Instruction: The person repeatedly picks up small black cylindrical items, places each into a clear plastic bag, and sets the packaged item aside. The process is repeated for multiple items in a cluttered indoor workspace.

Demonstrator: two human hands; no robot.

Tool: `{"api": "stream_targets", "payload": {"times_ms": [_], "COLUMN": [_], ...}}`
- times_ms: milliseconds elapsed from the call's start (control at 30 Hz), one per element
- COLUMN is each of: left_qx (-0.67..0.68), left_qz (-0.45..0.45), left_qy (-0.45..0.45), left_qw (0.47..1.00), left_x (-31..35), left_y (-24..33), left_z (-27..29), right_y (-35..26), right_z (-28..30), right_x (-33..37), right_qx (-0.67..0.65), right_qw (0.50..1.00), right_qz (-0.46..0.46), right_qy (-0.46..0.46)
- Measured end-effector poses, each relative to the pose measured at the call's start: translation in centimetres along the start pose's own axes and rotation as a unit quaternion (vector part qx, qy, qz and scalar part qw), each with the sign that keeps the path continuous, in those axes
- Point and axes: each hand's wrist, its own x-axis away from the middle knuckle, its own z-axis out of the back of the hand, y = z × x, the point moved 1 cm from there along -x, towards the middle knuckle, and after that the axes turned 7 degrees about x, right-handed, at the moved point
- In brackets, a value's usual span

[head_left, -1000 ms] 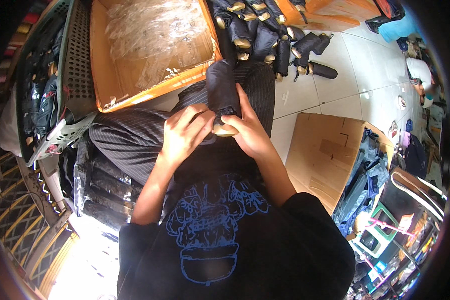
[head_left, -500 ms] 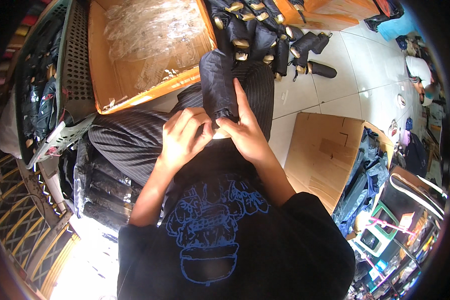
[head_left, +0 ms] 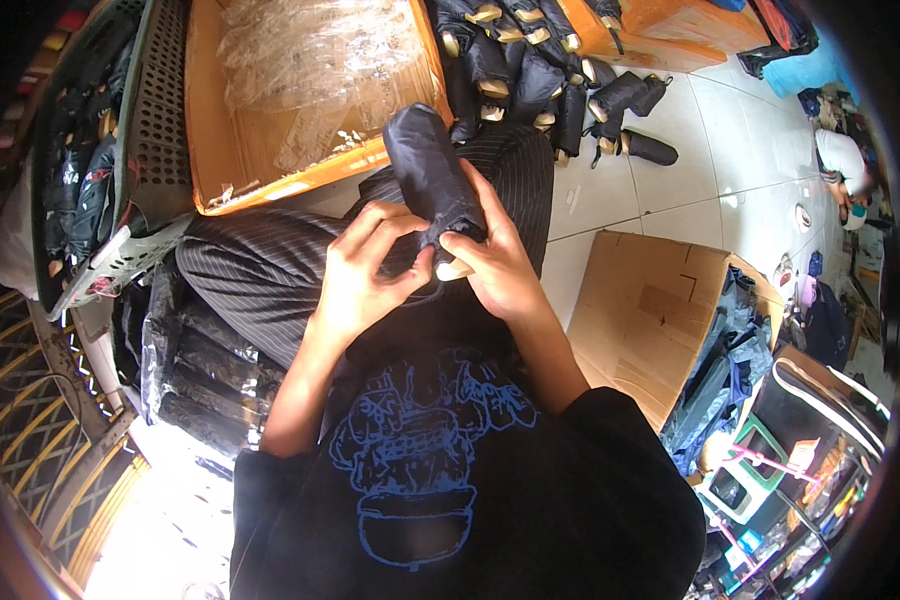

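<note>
A folded umbrella (head_left: 429, 170) in a black fabric sleeve is held above my lap, its top leaning to the left and a pale handle end showing at the bottom. My right hand (head_left: 500, 265) is closed round its lower right side, thumb across the front near the sleeve's mouth. At that same mouth, the thumb and forefinger of my left hand (head_left: 368, 265) pinch the fabric edge or cord; which of these cannot be made out. Beyond my knee lie several similar black-sleeved umbrellas (head_left: 530, 80) with pale ends, piled on the tiles.
An open cardboard box (head_left: 310, 190) with clear plastic stands ahead, beside a perforated crate (head_left: 155, 130) of dark umbrellas. To the right, a tilted carton (head_left: 635, 320) holds dark blue fabric (head_left: 715, 370). Black plastic-wrapped packs (head_left: 205, 380) lie left. Another person (head_left: 845, 165) is at the far right.
The umbrella's top has tipped to the left, and more of its pale end shows below. My left fingers have shifted slightly at the sleeve's mouth while my right hand keeps its hold.
</note>
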Motion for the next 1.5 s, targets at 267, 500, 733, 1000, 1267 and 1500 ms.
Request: {"api": "stream_targets", "payload": {"times_ms": [267, 500, 733, 1000, 1267, 1500], "left_qx": [0.016, 0.153, -0.005, 0.023, 0.172, 0.076], "left_qz": [0.127, 0.176, -0.017, -0.028, 0.113, 0.130], "left_qy": [0.064, 0.091, -0.044, -0.043, -0.011, 0.064], "left_qw": [0.990, 0.968, 0.999, 0.998, 0.979, 0.987], "left_x": [0.7, 1.0, -0.3, 0.0, 0.3, 0.1], "left_y": [-2.0, -2.9, -2.8, -2.8, -3.8, -2.5], "left_z": [-2.3, -3.3, -0.9, -0.9, -1.4, -2.1], "right_y": [0.6, 0.4, 1.1, 2.2, 1.0, 0.5], "right_z": [-0.6, -0.5, 0.0, 0.2, -0.2, -1.0], "right_x": [-0.3, -0.4, -0.2, -0.3, -0.2, -0.2], "right_qx": [0.127, 0.110, 0.098, 0.136, 0.054, 0.043], "right_qw": [0.989, 0.991, 0.992, 0.988, 0.995, 0.995], "right_qz": [0.050, 0.033, -0.024, 0.007, -0.039, -0.035], "right_qy": [0.055, 0.061, 0.073, 0.077, 0.075, 0.083]}}
